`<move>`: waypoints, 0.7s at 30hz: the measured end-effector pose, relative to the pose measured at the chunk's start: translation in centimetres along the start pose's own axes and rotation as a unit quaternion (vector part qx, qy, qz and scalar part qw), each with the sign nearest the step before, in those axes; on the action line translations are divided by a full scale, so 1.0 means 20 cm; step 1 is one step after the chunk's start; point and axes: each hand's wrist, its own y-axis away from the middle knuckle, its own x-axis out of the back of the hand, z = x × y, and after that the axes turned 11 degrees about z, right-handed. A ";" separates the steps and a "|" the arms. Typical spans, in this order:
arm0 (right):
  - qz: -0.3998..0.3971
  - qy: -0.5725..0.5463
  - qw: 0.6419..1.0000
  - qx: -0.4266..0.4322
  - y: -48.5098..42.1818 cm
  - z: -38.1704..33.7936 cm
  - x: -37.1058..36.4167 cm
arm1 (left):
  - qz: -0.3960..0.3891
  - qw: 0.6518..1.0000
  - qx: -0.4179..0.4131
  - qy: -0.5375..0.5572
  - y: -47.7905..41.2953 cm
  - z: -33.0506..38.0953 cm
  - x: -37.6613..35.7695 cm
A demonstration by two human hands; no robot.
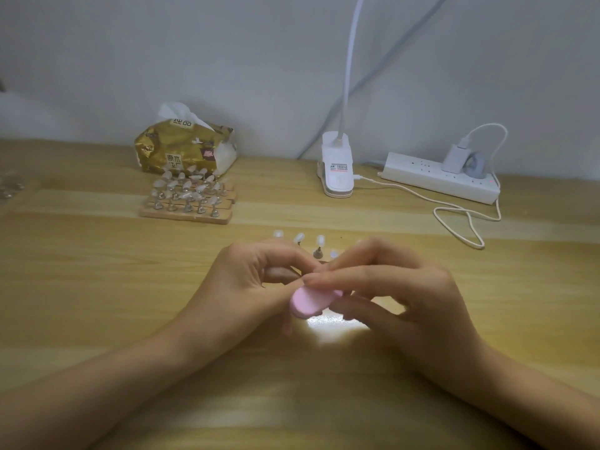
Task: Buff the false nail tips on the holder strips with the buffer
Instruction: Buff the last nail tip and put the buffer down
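We're mid-buff, at the centre of the bench. R grip: the right hand is closed round the pink oval buffer, fingers on top, thumb under. L grip: the left hand is curled in a pinch just past the buffer's far edge, prob. on a stem of the front strip of nail tips. The fingers hide the contact, so we can't say exactly what it holds. Key relation: the front strip lies just beyond both hands, away from us, its row running left-right, and the buffer's long axis runs approx. the same way, left end a bit nearer us. Four tips show above the knuckles. The tip being worked sits between the two grips, hidden. We judge the next stroke calls for short passes across that tip, w/ the left hand bracing. The right hand is nearer the right-end tips. More work waits on the stacked holder strips, well apart at back left, in front of the tissue pack.
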 end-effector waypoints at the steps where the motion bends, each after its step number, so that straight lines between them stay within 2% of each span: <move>1: 0.007 0.001 1.000 -0.007 0.00 0.00 0.00 | 0.002 1.000 0.003 0.001 0.00 0.00 0.00; 4: 0.048 -0.023 0.998 -0.041 -0.02 -0.01 0.02 | 0.007 1.000 0.008 0.002 0.00 0.01 0.00; 8: 0.017 -0.040 0.999 -0.016 0.01 -0.02 0.01 | 0.017 1.000 0.007 -0.003 0.00 0.00 0.00; 10: 0.058 -0.046 0.996 -0.047 -0.02 0.01 0.05 | 0.017 1.000 0.002 0.007 -0.01 -0.01 0.00; 13: 0.066 0.019 0.996 -0.064 -0.05 0.07 0.14 | 0.029 0.999 0.009 0.015 -0.01 -0.01 0.00; 17: -0.061 0.122 0.990 -0.021 -0.06 0.13 0.23 | 0.054 0.997 0.034 0.043 -0.01 -0.02 0.02; 19: -0.126 0.206 0.970 0.032 -0.06 0.15 0.25 | 0.082 0.993 0.038 0.069 -0.02 -0.03 0.03; 21: -0.155 0.276 0.947 0.059 -0.05 0.17 0.25 | 0.098 0.990 0.034 0.093 -0.03 -0.03 0.04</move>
